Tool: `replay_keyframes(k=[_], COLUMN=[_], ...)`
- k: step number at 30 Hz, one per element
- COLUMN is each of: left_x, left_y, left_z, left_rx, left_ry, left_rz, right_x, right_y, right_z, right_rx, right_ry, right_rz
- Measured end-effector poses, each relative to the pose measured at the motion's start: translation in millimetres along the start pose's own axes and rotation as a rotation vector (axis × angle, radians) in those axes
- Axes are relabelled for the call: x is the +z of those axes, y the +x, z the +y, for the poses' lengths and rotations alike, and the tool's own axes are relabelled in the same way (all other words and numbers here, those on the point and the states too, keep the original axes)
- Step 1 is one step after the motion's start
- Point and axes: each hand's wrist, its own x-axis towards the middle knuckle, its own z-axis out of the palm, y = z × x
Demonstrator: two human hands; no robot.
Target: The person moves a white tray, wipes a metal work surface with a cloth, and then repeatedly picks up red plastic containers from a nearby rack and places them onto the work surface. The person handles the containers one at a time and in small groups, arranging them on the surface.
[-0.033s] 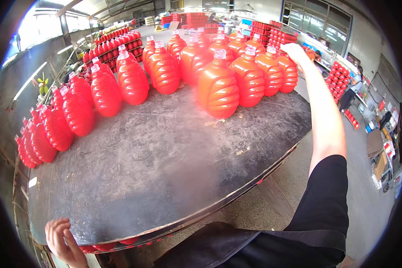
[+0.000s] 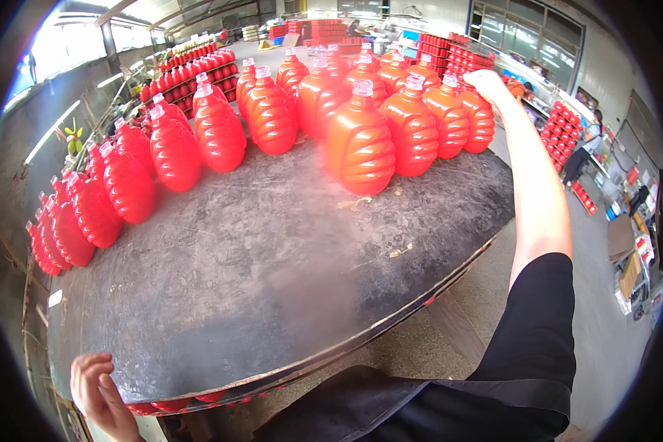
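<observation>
At the far right of the table, my right hand [image 2: 488,84] is closed at the top of the rightmost red bottle [image 2: 479,121], whose neck is hidden behind the fingers. That bottle has a ribbed, rounded body and stands upright beside a similar red bottle [image 2: 447,118] with a clear neck. A larger glossy red bottle [image 2: 361,147] is nearest to me in this right-hand group. Over the near left edge of the table hovers my left hand [image 2: 96,390], its fingers loosely curled and thumb apart, holding nothing.
More red bottles [image 2: 129,184] stand in a curving row along the table's left side. The dark, worn tabletop [image 2: 221,287] has a curved near edge, with red items beneath it. Stacks of red goods [image 2: 560,136] and a person [image 2: 586,147] are farther right.
My left hand has shifted very slightly left and up. The right hand stays at the rightmost bottle, and the bottles keep their places.
</observation>
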Motion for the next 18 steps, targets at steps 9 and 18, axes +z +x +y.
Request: replay_keyframes(k=[9,18], left_x=[107.9,283.8], left_y=[146.9,237.0], left_z=[144.4,237.8], left_rx=[0.007,-0.026], left_ry=[-0.41,-0.668], left_rz=[-0.355,-0.535], right_x=[14.3,21.9], right_y=[2.6,-43.7], right_z=[-10.7,-89.7], right_rx=[-0.096,-0.48], right_ry=[0.255,-0.221], right_rz=[0.145,-0.48])
